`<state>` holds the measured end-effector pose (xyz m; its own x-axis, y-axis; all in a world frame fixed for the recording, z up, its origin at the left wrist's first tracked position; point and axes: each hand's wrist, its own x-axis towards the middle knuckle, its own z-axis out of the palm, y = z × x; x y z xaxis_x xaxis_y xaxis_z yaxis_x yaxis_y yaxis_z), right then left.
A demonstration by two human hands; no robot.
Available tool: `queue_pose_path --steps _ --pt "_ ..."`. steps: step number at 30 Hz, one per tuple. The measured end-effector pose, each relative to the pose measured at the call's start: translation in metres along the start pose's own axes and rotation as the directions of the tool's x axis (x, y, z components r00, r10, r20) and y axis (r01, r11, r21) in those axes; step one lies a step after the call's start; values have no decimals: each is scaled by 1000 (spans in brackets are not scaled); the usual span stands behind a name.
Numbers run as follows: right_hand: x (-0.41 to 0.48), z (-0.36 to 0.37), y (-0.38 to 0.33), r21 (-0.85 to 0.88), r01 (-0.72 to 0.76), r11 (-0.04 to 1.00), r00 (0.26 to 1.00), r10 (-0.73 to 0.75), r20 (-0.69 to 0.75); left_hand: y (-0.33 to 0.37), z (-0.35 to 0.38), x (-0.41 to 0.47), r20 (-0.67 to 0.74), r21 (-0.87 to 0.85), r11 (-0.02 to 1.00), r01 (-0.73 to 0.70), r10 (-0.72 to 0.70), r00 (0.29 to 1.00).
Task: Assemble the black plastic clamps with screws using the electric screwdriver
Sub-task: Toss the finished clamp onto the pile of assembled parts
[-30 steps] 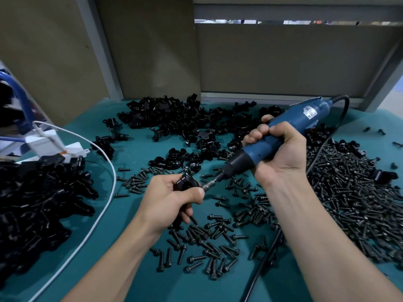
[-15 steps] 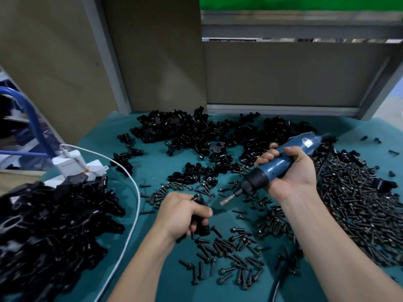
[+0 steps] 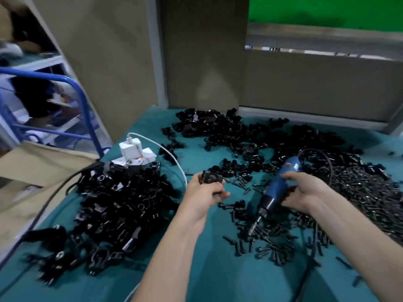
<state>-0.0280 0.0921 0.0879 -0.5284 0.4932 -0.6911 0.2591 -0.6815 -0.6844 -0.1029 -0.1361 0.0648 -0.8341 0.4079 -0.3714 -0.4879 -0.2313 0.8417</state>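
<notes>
The left hand (image 3: 204, 192) is curling its fingers around a ring-shaped black clamp (image 3: 211, 178) near the middle of the table, while the right hand (image 3: 305, 192) is loosely gripping the blue electric screwdriver (image 3: 278, 188), its bit pointing toward seven o'clock into loose screws (image 3: 270, 238), with a clamp heap (image 3: 122, 203) lying at nine o'clock beside a white cable (image 3: 174, 160).

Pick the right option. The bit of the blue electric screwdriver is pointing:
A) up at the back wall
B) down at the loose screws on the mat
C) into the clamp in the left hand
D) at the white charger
B: the electric screwdriver gripped by the right hand slants down, its bit over the loose screws on the teal mat, apart from the clamp in the left hand.
</notes>
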Motion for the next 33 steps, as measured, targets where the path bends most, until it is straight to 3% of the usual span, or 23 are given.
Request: queue_pose_path --steps 3,5,7,10,13,15,17,18,20,25,30,33 --pt "-6 -1 -3 -72 -2 997 1000 2 -5 14 -26 -24 -127 313 940 -139 186 974" --pt "-7 -3 -4 -91 6 996 1000 -7 -9 26 -44 -36 -234 593 777 -211 418 878" --pt "-12 -1 -1 -76 15 997 1000 -16 -11 41 -63 -48 -301 769 612 -185 603 739" --pt "-27 0 10 -76 102 992 994 -105 -35 55 -79 -55 -393 844 534 -54 683 616" --pt "-49 2 34 -145 229 962 968 -241 -66 55 -87 -53 -396 888 455 68 680 617" --pt "-65 4 54 -236 312 920 941 -333 -57 50 -89 -47 -275 960 236 153 673 687" --pt "-76 10 68 -283 361 889 931 -362 49 46 -89 -41 -172 971 -17 237 636 752" --pt "-79 14 72 -310 378 873 926 -363 105 47 -88 -38 -168 961 -70 269 626 762" --pt "-80 22 72 -361 419 833 908 -377 183 50 -89 -35 -179 949 -90 302 637 750" --pt "-69 51 56 -505 562 655 827 -443 345 52 -101 -26 -190 960 -30 280 665 722" --pt "-35 83 39 -616 608 500 793 -427 435 39 -103 -31 -140 985 34 171 739 660" --pt "-5 93 19 -713 598 366 788 -430 440 25 -81 -34 -71 997 78 16 791 608"
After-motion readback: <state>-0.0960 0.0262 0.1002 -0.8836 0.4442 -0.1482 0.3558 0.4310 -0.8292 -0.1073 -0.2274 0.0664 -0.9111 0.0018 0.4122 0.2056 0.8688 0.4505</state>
